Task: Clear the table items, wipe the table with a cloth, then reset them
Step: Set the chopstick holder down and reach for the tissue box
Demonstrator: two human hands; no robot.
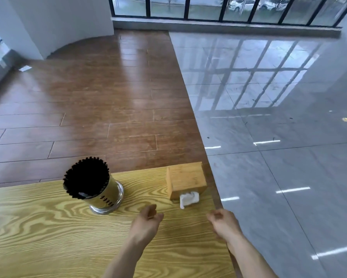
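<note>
While nothing has been lifted off the wooden table, taking the tissue box as the landmark and reading left to right. Well to the left of the box: a metal chopstick holder, upright, packed with dark chopsticks, long axis vertical, leaning a little leftward in the wide-angle view. Short dark marks on its lower wall, too small to read as writing. Nearer than the box and slightly left of it: left hand, fingers loosely curled, holding nothing, hovering just over the tabletop between holder and box. Then the box itself, bamboo, standing near the far right corner of the table, its dispensing face turned toward the hands, a white tissue hanging out of the slot. No brand or label visible on it. Nearer than the box and to its right, at the table's right edge: right hand, also loosely curled and empty. Box straight ahead of both hands, roughly between them; left hand seemingly a touch closer, and the only one placed for the holder. Probably the clearing step, not yet begun. No cloth in sight.
</note>
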